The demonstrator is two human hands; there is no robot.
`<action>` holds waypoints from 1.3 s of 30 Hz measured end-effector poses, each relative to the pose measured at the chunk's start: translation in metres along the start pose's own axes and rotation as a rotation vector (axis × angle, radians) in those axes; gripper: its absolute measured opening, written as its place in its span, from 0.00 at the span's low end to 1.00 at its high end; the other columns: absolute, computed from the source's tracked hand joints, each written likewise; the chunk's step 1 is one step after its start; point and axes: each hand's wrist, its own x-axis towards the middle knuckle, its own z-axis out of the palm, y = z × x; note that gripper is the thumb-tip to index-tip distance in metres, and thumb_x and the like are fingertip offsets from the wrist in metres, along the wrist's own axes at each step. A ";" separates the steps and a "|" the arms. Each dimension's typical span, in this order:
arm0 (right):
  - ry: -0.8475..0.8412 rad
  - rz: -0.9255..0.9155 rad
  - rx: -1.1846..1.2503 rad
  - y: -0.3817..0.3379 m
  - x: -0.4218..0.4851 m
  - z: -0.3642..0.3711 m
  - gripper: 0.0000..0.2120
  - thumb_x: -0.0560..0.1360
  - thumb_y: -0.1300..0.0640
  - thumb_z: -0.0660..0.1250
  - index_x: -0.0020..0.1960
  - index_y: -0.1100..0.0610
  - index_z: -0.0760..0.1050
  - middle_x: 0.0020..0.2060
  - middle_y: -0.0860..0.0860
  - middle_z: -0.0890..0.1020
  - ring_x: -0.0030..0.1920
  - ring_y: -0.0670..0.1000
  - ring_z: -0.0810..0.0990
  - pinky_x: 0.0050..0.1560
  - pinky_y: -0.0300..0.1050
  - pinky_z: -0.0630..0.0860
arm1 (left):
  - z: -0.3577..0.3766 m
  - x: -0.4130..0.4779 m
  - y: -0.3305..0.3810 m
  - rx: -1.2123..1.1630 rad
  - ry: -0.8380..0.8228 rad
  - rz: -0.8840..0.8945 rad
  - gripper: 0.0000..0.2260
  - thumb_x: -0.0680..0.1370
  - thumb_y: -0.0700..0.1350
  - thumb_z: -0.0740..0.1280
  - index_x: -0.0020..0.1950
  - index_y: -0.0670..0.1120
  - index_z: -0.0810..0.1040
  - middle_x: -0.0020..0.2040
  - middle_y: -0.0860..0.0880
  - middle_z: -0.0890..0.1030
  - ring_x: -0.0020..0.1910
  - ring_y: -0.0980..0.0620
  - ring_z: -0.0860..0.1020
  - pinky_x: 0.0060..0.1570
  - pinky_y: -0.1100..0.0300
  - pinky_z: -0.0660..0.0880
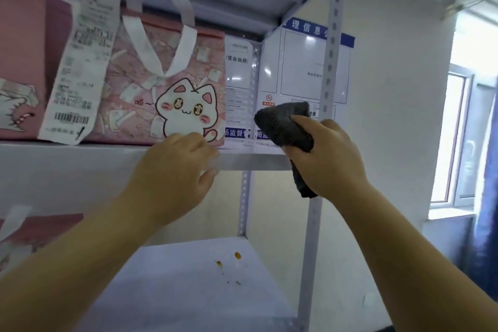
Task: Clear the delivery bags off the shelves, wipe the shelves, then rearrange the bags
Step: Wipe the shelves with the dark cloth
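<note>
On the upper shelf [80, 155], a pink delivery bag [151, 105] printed with a cartoon cat stands upright at the front edge.
White strap handles loop above its patterned face, and a long printed receipt [78, 70] hangs at its left side. At its lower right corner the left hand [175, 172] meets it with bent fingers; whether it grips cannot be told. Just right of the bag, the right hand [328, 159] is clenched round a dark grey cloth [288, 127].

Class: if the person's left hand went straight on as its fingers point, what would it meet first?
Probably the bottom corner of the pink cat-print fabric delivery bag on the white metal shelf; the left hand looks close, but depth is unclear.
</note>
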 end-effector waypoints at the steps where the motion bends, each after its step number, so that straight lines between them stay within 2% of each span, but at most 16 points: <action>1: -0.011 0.005 -0.025 0.001 0.006 0.001 0.21 0.73 0.46 0.64 0.66 0.44 0.69 0.45 0.50 0.71 0.45 0.54 0.74 0.43 0.46 0.70 | 0.003 0.004 -0.002 0.018 0.001 0.010 0.10 0.69 0.41 0.72 0.50 0.41 0.81 0.45 0.44 0.81 0.40 0.41 0.77 0.38 0.47 0.76; 7: -0.154 0.000 -0.199 0.006 0.035 0.005 0.20 0.74 0.47 0.63 0.66 0.44 0.68 0.47 0.53 0.74 0.45 0.55 0.74 0.44 0.46 0.72 | 0.014 0.021 -0.010 0.077 0.016 0.109 0.06 0.66 0.38 0.74 0.42 0.42 0.82 0.41 0.45 0.82 0.35 0.42 0.78 0.35 0.50 0.73; 11: -0.251 -0.062 -0.273 0.001 0.050 0.004 0.21 0.74 0.45 0.63 0.66 0.40 0.67 0.45 0.52 0.70 0.42 0.55 0.71 0.43 0.46 0.70 | 0.016 0.029 -0.018 -0.004 0.008 0.158 0.04 0.68 0.36 0.74 0.41 0.41 0.83 0.36 0.45 0.81 0.32 0.43 0.76 0.29 0.52 0.75; 15: -0.585 -0.101 -0.283 -0.009 0.065 0.016 0.18 0.74 0.41 0.62 0.63 0.38 0.69 0.46 0.50 0.71 0.46 0.54 0.73 0.46 0.48 0.70 | 0.013 0.032 -0.023 -0.063 -0.004 0.177 0.07 0.65 0.38 0.77 0.42 0.42 0.84 0.35 0.46 0.81 0.31 0.45 0.77 0.25 0.55 0.76; 17: -0.672 -0.120 -0.260 -0.013 0.072 0.026 0.16 0.75 0.42 0.60 0.62 0.40 0.71 0.45 0.49 0.72 0.46 0.53 0.72 0.45 0.47 0.68 | 0.013 0.033 -0.025 -0.074 0.006 0.193 0.07 0.64 0.38 0.77 0.41 0.42 0.84 0.33 0.46 0.80 0.29 0.45 0.77 0.25 0.57 0.74; 20: -0.715 -0.175 -0.317 -0.011 0.087 0.039 0.16 0.77 0.44 0.59 0.65 0.39 0.69 0.47 0.47 0.71 0.45 0.51 0.70 0.46 0.46 0.66 | 0.014 0.031 -0.027 -0.073 0.020 0.213 0.06 0.65 0.39 0.77 0.39 0.42 0.84 0.31 0.46 0.78 0.28 0.46 0.76 0.24 0.59 0.72; 25: -0.819 -0.267 -0.564 0.001 0.115 0.065 0.16 0.79 0.45 0.56 0.66 0.40 0.68 0.53 0.52 0.73 0.45 0.54 0.70 0.46 0.48 0.68 | 0.017 0.030 -0.029 -0.044 0.025 0.241 0.03 0.66 0.38 0.75 0.37 0.42 0.82 0.30 0.46 0.76 0.27 0.47 0.74 0.22 0.58 0.72; 30: -0.837 -0.305 -0.688 0.020 0.131 0.094 0.19 0.80 0.45 0.53 0.70 0.35 0.59 0.59 0.56 0.68 0.58 0.60 0.70 0.51 0.51 0.65 | 0.021 0.029 -0.031 -0.060 0.025 0.245 0.05 0.65 0.36 0.76 0.38 0.41 0.83 0.30 0.47 0.76 0.28 0.47 0.74 0.22 0.55 0.73; 33: -0.847 -0.280 -0.727 0.025 0.136 0.104 0.19 0.81 0.46 0.52 0.70 0.34 0.57 0.62 0.56 0.67 0.61 0.62 0.67 0.56 0.55 0.65 | 0.021 0.029 -0.032 -0.061 0.029 0.247 0.04 0.66 0.37 0.76 0.38 0.42 0.82 0.30 0.47 0.76 0.28 0.48 0.73 0.22 0.55 0.72; 36: -0.889 -0.251 -0.671 0.028 0.139 0.107 0.20 0.80 0.46 0.52 0.71 0.34 0.56 0.63 0.56 0.66 0.62 0.62 0.67 0.59 0.55 0.65 | 0.021 0.029 -0.033 -0.065 0.017 0.238 0.03 0.68 0.38 0.74 0.38 0.41 0.82 0.31 0.46 0.76 0.29 0.47 0.73 0.23 0.54 0.73; 39: -0.956 -0.191 -0.379 0.027 0.136 0.100 0.20 0.79 0.45 0.53 0.71 0.35 0.59 0.59 0.54 0.67 0.62 0.59 0.68 0.66 0.53 0.61 | 0.020 0.029 -0.032 -0.049 -0.002 0.234 0.05 0.66 0.35 0.75 0.39 0.42 0.82 0.32 0.46 0.77 0.30 0.47 0.74 0.24 0.54 0.74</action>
